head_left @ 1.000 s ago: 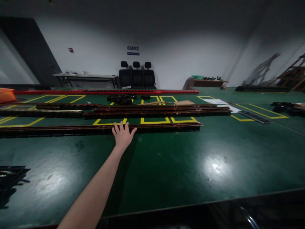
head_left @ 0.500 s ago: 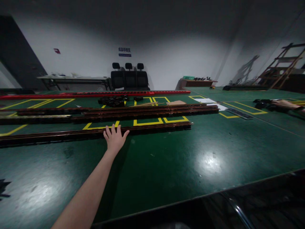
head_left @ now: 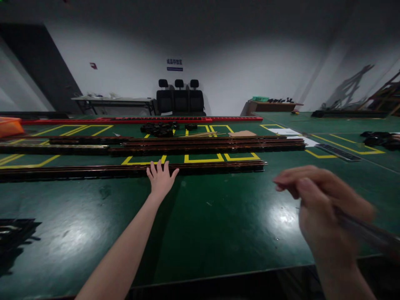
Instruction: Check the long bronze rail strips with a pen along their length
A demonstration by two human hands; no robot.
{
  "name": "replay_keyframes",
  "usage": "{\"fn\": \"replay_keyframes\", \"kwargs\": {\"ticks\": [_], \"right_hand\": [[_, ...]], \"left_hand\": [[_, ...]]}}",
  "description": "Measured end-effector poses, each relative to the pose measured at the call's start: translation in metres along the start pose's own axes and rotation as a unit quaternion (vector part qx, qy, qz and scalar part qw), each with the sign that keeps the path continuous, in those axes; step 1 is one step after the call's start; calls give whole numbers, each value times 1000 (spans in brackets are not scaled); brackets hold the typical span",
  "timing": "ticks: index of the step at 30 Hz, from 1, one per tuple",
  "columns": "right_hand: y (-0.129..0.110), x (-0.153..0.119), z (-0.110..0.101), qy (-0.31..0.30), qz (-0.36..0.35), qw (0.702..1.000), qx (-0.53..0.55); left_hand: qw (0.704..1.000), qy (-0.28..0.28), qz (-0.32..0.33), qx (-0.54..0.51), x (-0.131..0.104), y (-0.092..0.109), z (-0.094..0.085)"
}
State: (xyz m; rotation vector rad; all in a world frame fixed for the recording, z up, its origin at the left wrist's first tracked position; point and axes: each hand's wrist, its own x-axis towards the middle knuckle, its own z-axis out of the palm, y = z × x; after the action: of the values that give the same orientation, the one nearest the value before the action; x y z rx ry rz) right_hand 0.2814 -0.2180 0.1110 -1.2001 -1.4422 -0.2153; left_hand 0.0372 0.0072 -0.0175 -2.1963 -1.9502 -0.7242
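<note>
The left grip (head_left: 161, 179), bare skin with all five fingers fanned wide, lies with its fingertips over the near edge of the near bundle (head_left: 218, 166), a long, low run of thin, straight dark rods with a coppery sheen along their tops; the shadow beneath the fingers makes exact contact hard to judge. To the right of that bundle's end and closer to the viewer, the right grip (head_left: 325, 204) is curled, thumb against the bent fingers, around a dark elongated piece (head_left: 365, 229), which runs out past the lower right; blur smears both, so the piece's material and front end cannot be made out. Under the near bundle spreads the table (head_left: 215, 233), smooth, glossy green, scuffed and catching round glares of light. The bundle's left end is cut off by the picture's edge. At lower left, nearer than the bundle, a jagged dark part (head_left: 18, 233) is likewise cropped. Just beyond the bundle run flat yellow lines (head_left: 204, 160), then a thicker far bundle (head_left: 212, 144) of reddish-brown rods, its single pieces merging in the gloom. Past the bundle's right end, farther off, lies a flat dark strip (head_left: 337, 152); well behind the bundle sit lumpy black parts (head_left: 158, 129), too dim to separate, and a narrow red rail (head_left: 231, 119).
</note>
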Motion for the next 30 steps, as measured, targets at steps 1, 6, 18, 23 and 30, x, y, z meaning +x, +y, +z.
{"fn": "replay_keyframes", "kwargs": {"ticks": [1,6,18,23,30], "right_hand": [[9,4,9,-19,1,1000,-10],[87,14,29,-234,16,963,-136],[215,16,-2,-450,65,848,-274],[223,12,9,-455,-25,877,-150],[196,8,36,-515,-124,848,-7]], "left_hand": [[1000,5,4,-2,0,-1,1],[996,58,60,-22,0,-1,1],[961,92,259,-12,-2,25,9],[959,86,269,3,4,42,19],[952,34,304,-3,8,105,28]]}}
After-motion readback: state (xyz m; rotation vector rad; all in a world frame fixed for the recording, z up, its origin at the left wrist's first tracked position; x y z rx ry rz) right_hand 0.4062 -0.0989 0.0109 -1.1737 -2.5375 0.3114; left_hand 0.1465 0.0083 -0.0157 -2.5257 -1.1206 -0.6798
